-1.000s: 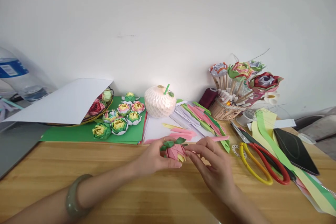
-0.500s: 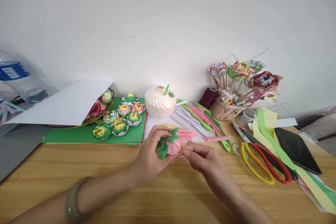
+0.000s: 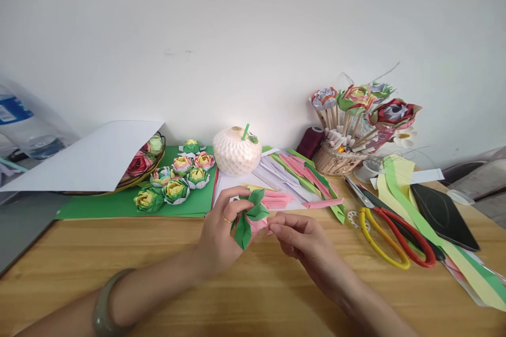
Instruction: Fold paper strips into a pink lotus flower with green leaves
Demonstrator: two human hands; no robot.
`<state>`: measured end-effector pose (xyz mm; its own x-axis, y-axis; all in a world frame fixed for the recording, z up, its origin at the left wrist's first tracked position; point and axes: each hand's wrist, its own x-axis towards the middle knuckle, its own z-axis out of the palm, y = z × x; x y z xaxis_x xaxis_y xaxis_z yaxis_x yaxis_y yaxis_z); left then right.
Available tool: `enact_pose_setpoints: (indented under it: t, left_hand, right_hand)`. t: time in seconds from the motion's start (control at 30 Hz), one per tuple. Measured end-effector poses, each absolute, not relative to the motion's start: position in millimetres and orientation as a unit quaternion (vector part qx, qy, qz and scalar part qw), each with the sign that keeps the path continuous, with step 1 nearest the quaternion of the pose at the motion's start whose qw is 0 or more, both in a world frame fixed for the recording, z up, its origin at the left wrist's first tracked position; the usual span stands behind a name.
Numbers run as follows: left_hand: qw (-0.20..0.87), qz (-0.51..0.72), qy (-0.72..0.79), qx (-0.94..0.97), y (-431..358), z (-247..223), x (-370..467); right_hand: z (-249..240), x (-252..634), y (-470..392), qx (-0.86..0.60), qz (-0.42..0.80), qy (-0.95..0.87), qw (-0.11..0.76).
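My left hand [image 3: 223,229] is closed round a folded paper flower [image 3: 251,218], pink with green leaves turned partly toward me. At the flower's right edge, my right hand [image 3: 299,236] pinches; its thumb and forefinger meet at a pink petal edge. Exactly what lies between those fingertips is too small to make out clearly. Just behind the hands lie folded pink paper strips [image 3: 279,200] on white paper. Several finished paper flowers [image 3: 176,190] in green, yellow and pink sit to the left on green paper sheets [image 3: 98,207].
A white textured lamp [image 3: 237,155] stands against the wall. Right of it are white paper strips [image 3: 280,174], a dark thread spool [image 3: 310,141] and a basket [image 3: 338,162] of paper flowers on sticks. Scissors [image 3: 395,239] lie at right; a white sheet [image 3: 90,158] and bottle [image 3: 23,126] at left.
The flower has turned in my left hand, so more green leaves face me and less pink shows. My right hand stays pinched at its edge. The view has shifted slightly.
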<state>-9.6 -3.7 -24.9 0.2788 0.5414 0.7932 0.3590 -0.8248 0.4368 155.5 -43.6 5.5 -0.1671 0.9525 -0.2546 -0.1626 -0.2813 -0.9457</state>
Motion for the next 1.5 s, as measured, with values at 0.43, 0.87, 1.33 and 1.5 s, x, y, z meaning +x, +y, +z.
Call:
enact_pose_setpoints:
  t: [0.43,0.87,1.33,1.5]
  left_hand:
    - [0.006,0.513,0.282,0.811,-5.3,-29.3,-7.5]
    - [-0.020,0.500,0.304,0.811,-7.3,-28.6,-7.3]
    - [-0.021,0.488,0.314,0.814,-6.5,-25.7,-8.8]
    - [0.091,0.495,0.329,0.799,-4.5,-23.5,-8.8]
  right_hand:
    - [12.0,151.2,-46.1,-0.511,0.570,-0.480,0.428]
    - [13.4,148.8,-46.3,-0.537,0.541,-0.488,0.426]
    - [4.4,149.8,-45.2,-0.522,0.551,-0.466,0.455]
    - [0.9,152.1,-45.3,-0.474,0.595,-0.445,0.472]
